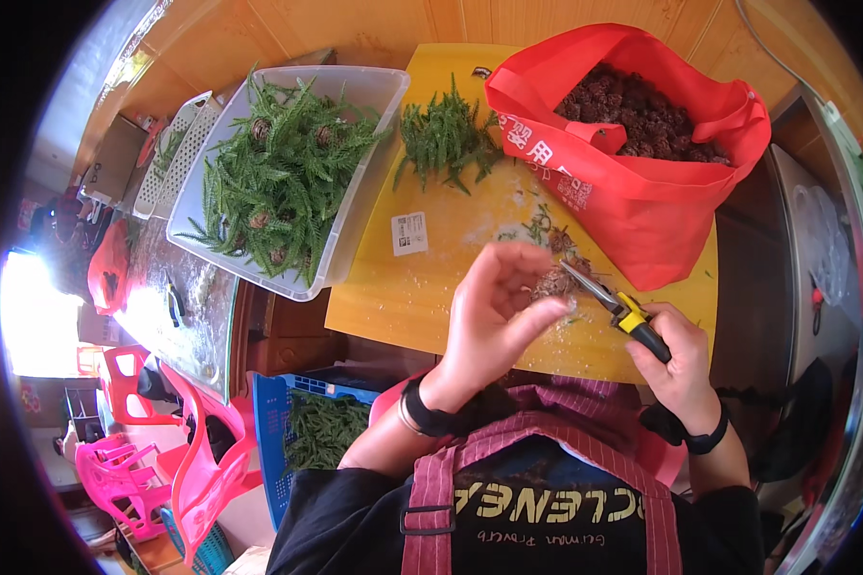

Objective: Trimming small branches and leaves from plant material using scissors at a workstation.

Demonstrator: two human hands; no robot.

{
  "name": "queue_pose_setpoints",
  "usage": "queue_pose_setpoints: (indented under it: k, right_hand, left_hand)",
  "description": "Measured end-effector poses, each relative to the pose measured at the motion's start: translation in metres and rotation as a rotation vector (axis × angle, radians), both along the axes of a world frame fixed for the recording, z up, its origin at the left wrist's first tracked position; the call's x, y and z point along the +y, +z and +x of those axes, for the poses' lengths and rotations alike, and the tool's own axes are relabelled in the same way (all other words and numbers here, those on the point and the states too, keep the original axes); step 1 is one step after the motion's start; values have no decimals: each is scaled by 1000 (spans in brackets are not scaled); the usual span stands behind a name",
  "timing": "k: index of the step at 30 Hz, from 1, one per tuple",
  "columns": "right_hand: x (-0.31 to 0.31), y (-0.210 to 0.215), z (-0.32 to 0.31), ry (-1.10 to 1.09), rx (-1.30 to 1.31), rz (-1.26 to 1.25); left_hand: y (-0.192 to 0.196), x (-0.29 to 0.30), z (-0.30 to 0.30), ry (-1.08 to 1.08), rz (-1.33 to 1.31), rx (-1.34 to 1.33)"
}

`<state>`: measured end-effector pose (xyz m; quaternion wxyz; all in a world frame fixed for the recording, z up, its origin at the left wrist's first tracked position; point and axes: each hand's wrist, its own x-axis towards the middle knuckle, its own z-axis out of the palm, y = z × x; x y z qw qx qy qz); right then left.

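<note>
Head view: left hand point(501, 311) holds cone point(554, 284) (rough); right hand point(681, 356), metal pliers point(631, 316).

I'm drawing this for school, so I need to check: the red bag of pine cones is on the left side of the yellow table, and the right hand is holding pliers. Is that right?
Not quite. The head view shows the red bag of pine cones on the right side of the yellow table. The right hand is holding pliers.
</note>
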<state>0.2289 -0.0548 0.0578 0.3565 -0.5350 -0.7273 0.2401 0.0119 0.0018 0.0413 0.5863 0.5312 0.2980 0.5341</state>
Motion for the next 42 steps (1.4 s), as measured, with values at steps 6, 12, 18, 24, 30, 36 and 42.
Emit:
queue_pose_setpoints:
  k: [6, 12, 18, 24, 30, 36, 42]
  right_hand:
    - [1, 5, -3, -2, 10, -1]
    - [-3, 1, -4, -37, -33, -29]
    - [-5, 12, 3, -6, 32, -139]
    - [-21, 18, 38, -151, 124, -322]
    - [-21, -24, 85, -236, -311, -184]
    - [-24, -58, 107, -228, -403, -156]
    - [-22, -59, 111, -267, -344, -234]
  left_hand:
    - [-3, 4, -4, -214, -328, -220]
    - [-2, 4, 2, 345, 659, 516]
    - [-10, -1, 9, 116, 21, 40]
    - [-18, 2, 0, 53, -64, -67]
    - [-17, 1, -6, 38, -169, -110]
    - [-21, 5, -12, -36, -197, -74]
    - [-31, 9, -18, -56, -269, -340]
